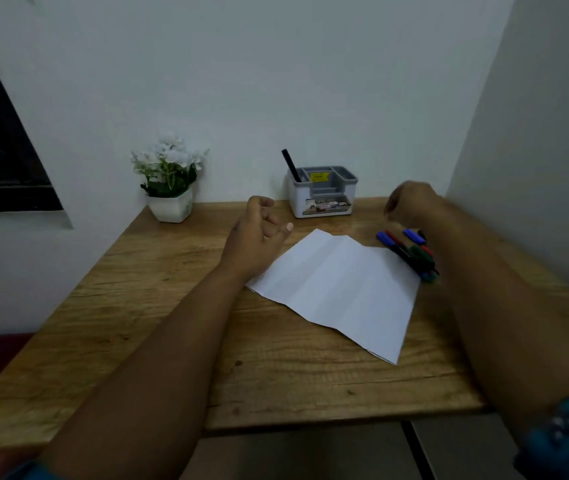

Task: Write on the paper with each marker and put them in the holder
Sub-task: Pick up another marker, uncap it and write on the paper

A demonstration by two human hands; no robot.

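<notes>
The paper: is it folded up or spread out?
Spread out. The paper lies open on the table, with only fold creases across it.

Grained matt wood table (172, 341); creased white paper (338, 289); glossy plastic holder (323, 202).

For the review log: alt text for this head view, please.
Two bare hands, left hand and right hand, hover holding nothing above a creased paper on a wooden table. Markers lie beside it; one black marker stands in the holder.

Left grip (262, 223) loosely curled, empty; right grip (411, 202) blurred
</notes>
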